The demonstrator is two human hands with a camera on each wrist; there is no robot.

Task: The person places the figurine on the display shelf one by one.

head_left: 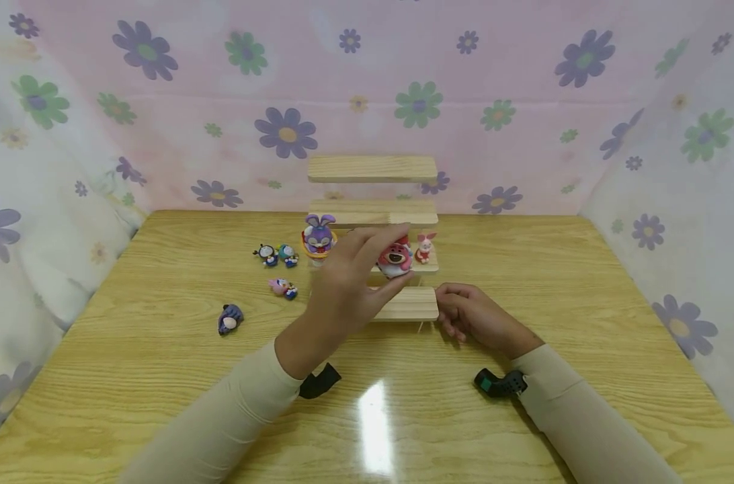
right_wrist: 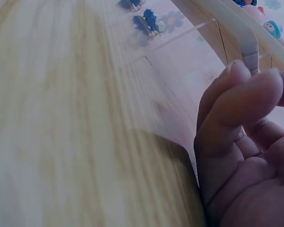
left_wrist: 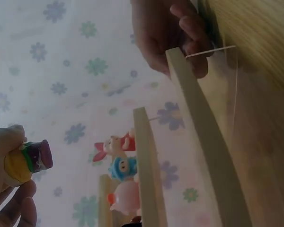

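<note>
My left hand (head_left: 349, 279) holds a pink bear figurine (head_left: 395, 258) between thumb and fingers, in front of the second-lowest tier of a wooden display shelf (head_left: 406, 304). From below, in the left wrist view, the bear figurine (left_wrist: 27, 161) shows yellow, green and purple and stands apart from the boards. My right hand (head_left: 478, 316) grips the right end of the lowest board with curled fingers, also seen in the right wrist view. On the second-lowest tier are a small pink pig-like figurine (head_left: 425, 249) at the right and a purple rabbit figurine (head_left: 319, 236) at the left.
Between them on that tier, a blue-hooded figurine (left_wrist: 123, 168) and a pink figurine (left_wrist: 126, 196) show. Several small figurines lie on the table left of the shelf, among them a pink one (head_left: 280, 288) and a dark blue-grey one (head_left: 230, 319). Flowered cloth (head_left: 500, 154) hangs behind.
</note>
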